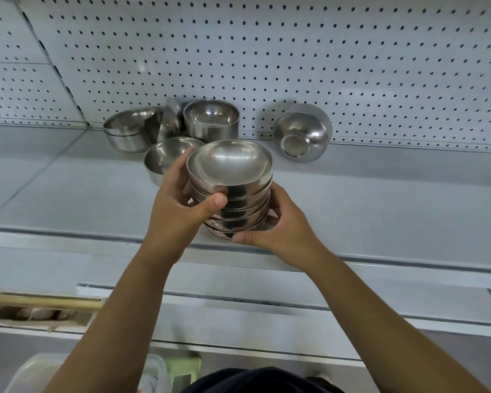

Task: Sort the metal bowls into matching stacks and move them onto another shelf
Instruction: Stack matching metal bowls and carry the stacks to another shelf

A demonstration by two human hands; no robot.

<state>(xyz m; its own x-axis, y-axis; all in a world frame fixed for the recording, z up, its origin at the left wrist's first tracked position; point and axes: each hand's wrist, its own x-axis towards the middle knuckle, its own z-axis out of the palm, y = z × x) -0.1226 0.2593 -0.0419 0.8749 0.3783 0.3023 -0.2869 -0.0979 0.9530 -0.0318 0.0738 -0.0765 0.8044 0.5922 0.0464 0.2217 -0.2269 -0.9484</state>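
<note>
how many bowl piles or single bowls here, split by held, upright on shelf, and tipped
held, in left hand and right hand: 1, the held stack
upright on the shelf: 3, the left pile, the middle bowl, the front bowl
tipped: 2, the leaning bowl, the bowl on its side
total: 6

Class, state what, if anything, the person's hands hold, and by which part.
A stack of metal bowls: the left hand grips its left side, thumb on the front; the right hand cups its lower right side.
</note>
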